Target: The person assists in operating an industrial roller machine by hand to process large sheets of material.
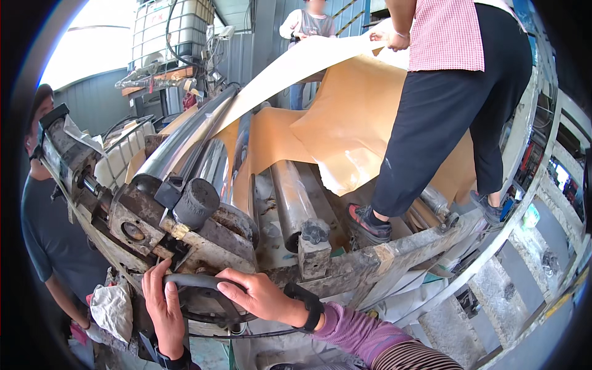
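Observation:
At the lower left, the dark rim of a handwheel (pixel 197 280) sits at the near end of a roller machine. My right hand (pixel 262 297) is closed round the top of that rim, thumb laid over it. Against the rim's left side is my left hand (pixel 164 302), its fingers stretched upward and thumb apart; part of the rim is hidden behind it. Just above the wheel are a greasy metal bearing block (pixel 132 225) and a dark round cap (pixel 196 202). A wide tan sheet (pixel 351 105) runs from between the shiny rollers (pixel 185 139) toward the upper right.
A person in dark trousers (pixel 431 135) stands on the machine frame, holding the sheet's edge. Another person (pixel 311 24) is behind it; a third (pixel 58 228) stands at left. A crumpled pale cloth (pixel 112 311) lies beside my left hand. Metal steps (pixel 512 290) are at right.

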Action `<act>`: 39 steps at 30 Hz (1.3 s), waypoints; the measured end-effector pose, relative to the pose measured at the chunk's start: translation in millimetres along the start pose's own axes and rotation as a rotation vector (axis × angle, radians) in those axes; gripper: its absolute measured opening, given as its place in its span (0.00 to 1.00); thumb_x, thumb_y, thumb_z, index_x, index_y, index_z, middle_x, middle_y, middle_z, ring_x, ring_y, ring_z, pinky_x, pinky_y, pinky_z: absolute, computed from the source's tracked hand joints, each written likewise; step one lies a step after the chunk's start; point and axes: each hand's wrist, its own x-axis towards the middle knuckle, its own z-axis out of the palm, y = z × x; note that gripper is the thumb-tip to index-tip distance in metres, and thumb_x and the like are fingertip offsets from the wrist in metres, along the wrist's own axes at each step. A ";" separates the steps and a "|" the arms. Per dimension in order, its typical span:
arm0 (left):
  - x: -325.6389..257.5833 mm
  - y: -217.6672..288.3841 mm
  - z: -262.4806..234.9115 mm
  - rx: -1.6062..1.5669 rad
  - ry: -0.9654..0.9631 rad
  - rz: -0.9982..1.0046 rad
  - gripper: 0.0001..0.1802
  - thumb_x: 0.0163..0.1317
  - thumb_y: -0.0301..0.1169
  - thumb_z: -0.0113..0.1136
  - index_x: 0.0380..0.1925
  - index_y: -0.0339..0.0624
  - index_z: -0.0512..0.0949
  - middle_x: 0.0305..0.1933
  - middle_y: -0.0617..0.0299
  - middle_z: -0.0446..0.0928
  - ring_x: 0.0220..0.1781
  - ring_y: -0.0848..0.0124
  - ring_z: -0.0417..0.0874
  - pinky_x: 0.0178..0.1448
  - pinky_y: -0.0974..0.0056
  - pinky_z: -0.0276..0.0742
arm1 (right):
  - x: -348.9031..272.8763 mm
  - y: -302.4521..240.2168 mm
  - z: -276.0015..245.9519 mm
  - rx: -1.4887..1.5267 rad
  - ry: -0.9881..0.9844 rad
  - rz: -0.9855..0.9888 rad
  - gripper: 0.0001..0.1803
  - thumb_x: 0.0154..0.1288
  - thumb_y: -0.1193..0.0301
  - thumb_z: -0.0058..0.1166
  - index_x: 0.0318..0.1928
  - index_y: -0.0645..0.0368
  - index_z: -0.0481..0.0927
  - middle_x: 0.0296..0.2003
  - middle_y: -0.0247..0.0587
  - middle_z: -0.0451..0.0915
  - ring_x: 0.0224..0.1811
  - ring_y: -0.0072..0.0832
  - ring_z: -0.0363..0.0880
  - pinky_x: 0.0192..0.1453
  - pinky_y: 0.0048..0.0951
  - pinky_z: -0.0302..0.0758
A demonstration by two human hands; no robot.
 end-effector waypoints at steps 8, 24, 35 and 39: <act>5.4 8.8 4.4 0.056 0.020 0.018 0.20 0.72 0.41 0.46 0.49 0.35 0.74 0.45 0.51 0.72 0.50 0.55 0.72 0.57 0.59 0.65 | -3.7 6.4 -2.4 0.039 0.008 0.004 0.13 0.74 0.64 0.49 0.51 0.59 0.76 0.22 0.32 0.69 0.25 0.16 0.63 0.29 0.24 0.65; 5.8 4.5 9.0 -0.001 0.057 0.023 0.23 0.71 0.44 0.48 0.56 0.37 0.73 0.46 0.53 0.72 0.49 0.59 0.72 0.57 0.61 0.66 | -2.9 7.5 -5.6 0.044 0.026 -0.006 0.14 0.74 0.62 0.49 0.48 0.60 0.76 0.22 0.39 0.72 0.23 0.24 0.68 0.30 0.28 0.68; 0.8 4.3 4.5 0.039 0.071 0.017 0.20 0.71 0.42 0.49 0.50 0.36 0.75 0.45 0.53 0.72 0.50 0.57 0.72 0.57 0.60 0.66 | -5.7 9.1 3.6 0.060 0.041 0.015 0.14 0.74 0.60 0.49 0.46 0.59 0.77 0.22 0.43 0.72 0.24 0.26 0.69 0.31 0.30 0.69; 3.8 3.8 8.4 0.019 0.068 0.028 0.18 0.70 0.40 0.50 0.50 0.36 0.75 0.45 0.53 0.72 0.50 0.57 0.72 0.57 0.61 0.66 | -4.8 9.3 0.7 0.043 0.064 0.012 0.15 0.73 0.60 0.50 0.46 0.59 0.77 0.23 0.43 0.73 0.23 0.25 0.70 0.31 0.30 0.69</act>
